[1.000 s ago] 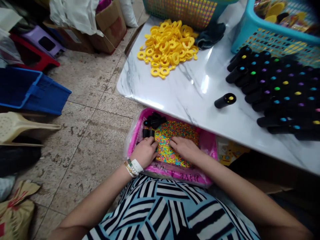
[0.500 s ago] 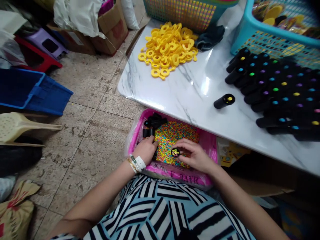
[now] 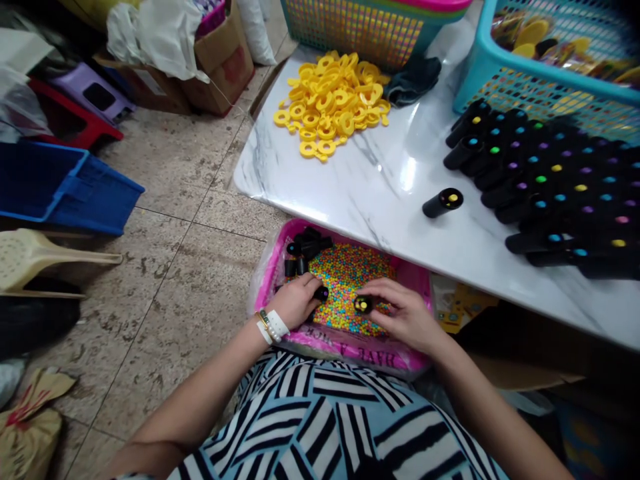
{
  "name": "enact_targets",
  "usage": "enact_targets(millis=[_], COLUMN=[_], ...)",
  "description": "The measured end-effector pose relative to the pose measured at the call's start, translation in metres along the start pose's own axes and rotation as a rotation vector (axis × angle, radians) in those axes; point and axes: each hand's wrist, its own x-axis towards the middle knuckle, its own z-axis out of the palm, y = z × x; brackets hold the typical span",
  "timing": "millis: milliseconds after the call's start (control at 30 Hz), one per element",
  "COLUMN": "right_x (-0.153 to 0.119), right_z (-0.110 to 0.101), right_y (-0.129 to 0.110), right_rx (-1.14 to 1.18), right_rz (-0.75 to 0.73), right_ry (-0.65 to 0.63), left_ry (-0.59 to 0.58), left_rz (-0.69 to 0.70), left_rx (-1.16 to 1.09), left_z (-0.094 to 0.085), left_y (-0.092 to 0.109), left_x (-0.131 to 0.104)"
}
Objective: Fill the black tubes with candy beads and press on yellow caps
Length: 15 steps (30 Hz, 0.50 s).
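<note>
Both hands are over a pink basket (image 3: 424,293) lined with clear plastic, which holds many small multicoloured balls (image 3: 345,267). Between the fingers of my right hand (image 3: 400,310) is a black tube (image 3: 363,305), its end turned up with yellow beads showing in it. My left hand (image 3: 296,300) grips another black tube (image 3: 321,293) with a purple dot at its end, just above the beads. More black tubes (image 3: 310,243) lie heaped in the basket's far left corner, beyond my left hand.
On the marble-patterned table (image 3: 350,190) lie a pile of yellow ring pieces (image 3: 330,100), a lone black tube (image 3: 443,203) and rows of black tubes (image 3: 545,180). A blue basket (image 3: 530,73) stands behind them. A blue crate (image 3: 100,193) is on the floor at left.
My left hand has brought a black tube with a purple dot into view at its fingertips. My right hand has shifted slightly right with its tube, which shows fewer beads at the opening.
</note>
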Motion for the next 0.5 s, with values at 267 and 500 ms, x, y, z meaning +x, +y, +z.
enact_targets(millis=[267, 500], right_x=[-0.001, 0.023], right_z=[-0.036, -0.072], right_y=[-0.047, -0.025], right_rx=[-0.313, -0.615], right_rz=[0.038, 0.306], right_ry=[0.611, 0.879], left_ry=[0.096, 0.137], left_rz=[0.097, 0.013], left_rx=[-0.176, -0.53], left_z=[0.0, -0.009], left_y=[-0.004, 0.005], left_x=[0.002, 0.001])
